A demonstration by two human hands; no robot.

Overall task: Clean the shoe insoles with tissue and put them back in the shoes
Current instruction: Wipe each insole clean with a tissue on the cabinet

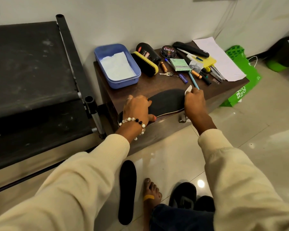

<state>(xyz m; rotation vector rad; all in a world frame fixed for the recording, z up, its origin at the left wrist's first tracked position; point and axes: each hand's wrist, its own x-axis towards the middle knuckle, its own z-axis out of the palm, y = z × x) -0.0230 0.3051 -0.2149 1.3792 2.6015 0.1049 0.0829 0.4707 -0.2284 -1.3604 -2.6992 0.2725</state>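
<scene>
A black insole (165, 101) lies flat on the near edge of a small brown table (157, 84), its long side running left to right. The left hand (137, 109) presses down on its left end, fingers spread and fairly straight, thumb over the table's near edge. The right hand (194, 101) is at the insole's right end, fingers curled and pinching a small white tissue (188, 89) that sticks out at the far side of the hand, at the insole's tip. Both arms wear cream sleeves; a bead bracelet (133, 123) circles the left wrist.

A second insole (127, 191) lies on the tiled floor near the person, left of a bare foot (151, 197). Just right of the foot is a dark shoe (183, 195), with another dark shape beside it, partly hidden by the right sleeve.

On the far part of the table, a blue tub (117, 65) at the left holds white tissue. Right of it lie a brush (145, 64), a polish bottle (148, 52), a polish tin (168, 51), keys, pens, batteries, a green pad and paper sheets (220, 59). A green bag (242, 84) stands on the floor at the table's right. A black bench (32, 72) fills the left side.
</scene>
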